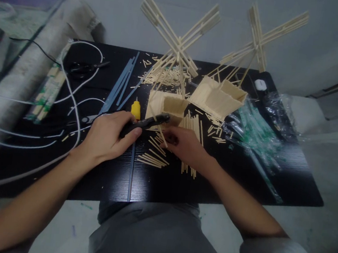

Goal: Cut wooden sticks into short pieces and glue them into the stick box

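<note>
My left hand point(112, 130) is closed around a black plier-like hand tool point(146, 123); its exact kind is unclear. The tool's head points right, in front of the nearer wooden windmill model point(156, 105). My right hand point(187, 144) pinches a thin wooden stick point(164, 139), which slants up towards the tool. Whether the tool's jaws grip that stick, I cannot tell. Just beyond my left fingers stands a yellow bottle point(135, 110) with a narrow tip. Short cut sticks point(153, 157) lie fanned out below my hands, and longer sticks point(197, 125) lie beside my right hand.
A second windmill model point(214, 97) stands at the back right. Stick offcuts point(170, 76) are heaped behind the nearer one. Clear and green plastic wrapping point(259, 132) covers the table's right side. White cables point(75, 100), black scissors point(84, 69) and blue-grey strips point(117, 85) lie left.
</note>
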Demonstrator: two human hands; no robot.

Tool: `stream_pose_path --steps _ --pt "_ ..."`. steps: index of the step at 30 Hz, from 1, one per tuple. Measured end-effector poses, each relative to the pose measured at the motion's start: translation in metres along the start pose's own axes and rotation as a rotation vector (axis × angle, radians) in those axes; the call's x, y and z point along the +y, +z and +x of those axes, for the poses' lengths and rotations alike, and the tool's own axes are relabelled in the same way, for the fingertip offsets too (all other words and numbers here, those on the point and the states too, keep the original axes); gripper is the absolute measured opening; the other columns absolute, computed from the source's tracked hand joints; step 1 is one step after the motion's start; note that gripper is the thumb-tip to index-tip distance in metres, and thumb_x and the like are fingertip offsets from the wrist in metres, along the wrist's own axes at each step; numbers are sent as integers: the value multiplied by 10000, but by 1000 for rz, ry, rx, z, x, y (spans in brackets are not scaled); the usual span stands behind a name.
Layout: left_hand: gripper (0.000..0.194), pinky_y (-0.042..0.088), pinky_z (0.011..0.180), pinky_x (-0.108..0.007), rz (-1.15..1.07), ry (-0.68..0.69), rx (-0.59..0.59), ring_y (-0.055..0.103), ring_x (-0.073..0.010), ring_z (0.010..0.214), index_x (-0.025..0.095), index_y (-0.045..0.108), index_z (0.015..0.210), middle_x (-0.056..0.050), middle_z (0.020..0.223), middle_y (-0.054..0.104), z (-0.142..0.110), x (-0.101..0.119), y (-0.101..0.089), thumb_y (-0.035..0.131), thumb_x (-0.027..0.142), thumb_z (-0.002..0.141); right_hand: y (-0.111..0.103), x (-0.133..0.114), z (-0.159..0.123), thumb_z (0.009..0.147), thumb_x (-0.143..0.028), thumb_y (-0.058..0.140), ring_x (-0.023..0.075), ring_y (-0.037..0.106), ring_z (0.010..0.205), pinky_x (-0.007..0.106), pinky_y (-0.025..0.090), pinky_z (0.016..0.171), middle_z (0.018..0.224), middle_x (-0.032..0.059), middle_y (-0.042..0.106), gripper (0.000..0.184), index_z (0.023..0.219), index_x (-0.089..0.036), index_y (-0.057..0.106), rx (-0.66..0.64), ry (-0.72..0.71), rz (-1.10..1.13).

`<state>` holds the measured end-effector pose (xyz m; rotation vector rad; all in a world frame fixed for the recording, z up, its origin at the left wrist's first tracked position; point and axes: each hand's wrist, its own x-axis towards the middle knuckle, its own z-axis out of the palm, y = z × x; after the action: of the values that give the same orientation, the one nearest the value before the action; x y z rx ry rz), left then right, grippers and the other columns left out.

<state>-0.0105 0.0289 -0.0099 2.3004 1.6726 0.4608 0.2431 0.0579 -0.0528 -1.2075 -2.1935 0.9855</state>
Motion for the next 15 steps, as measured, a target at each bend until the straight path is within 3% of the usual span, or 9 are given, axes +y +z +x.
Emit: stream_pose_path --steps 6,10,15 --pt "520 497 855 -394 -4 13 17 664 -279 983 147 648 1148 -119 1043 691 -1 -3 7 390 576 1004 -15 -10 -3 836 -213 777 187 725 1005 310 591 836 1184 79 748 400 1215 -197 651 -140 -68 538" --pt "505 508 853 -413 89 13 0 663 -300 993 163 649 1130 -127 1034 695 0 -1 10 398 580 994 -8 -14 -3 887 -351 767 181 757 945 346 613 913 1048 50 786 263 1092 -194 718 41 -15 641" --pt "537 487 728 -397 232 -76 13 688 -324 953 171 650 1108 -129 990 722 -3 4 11 369 607 974 -1 -17 -3 891 -340 771 172 758 847 297 618 793 943 23 806 152 959 -204 779 192 -18 523"
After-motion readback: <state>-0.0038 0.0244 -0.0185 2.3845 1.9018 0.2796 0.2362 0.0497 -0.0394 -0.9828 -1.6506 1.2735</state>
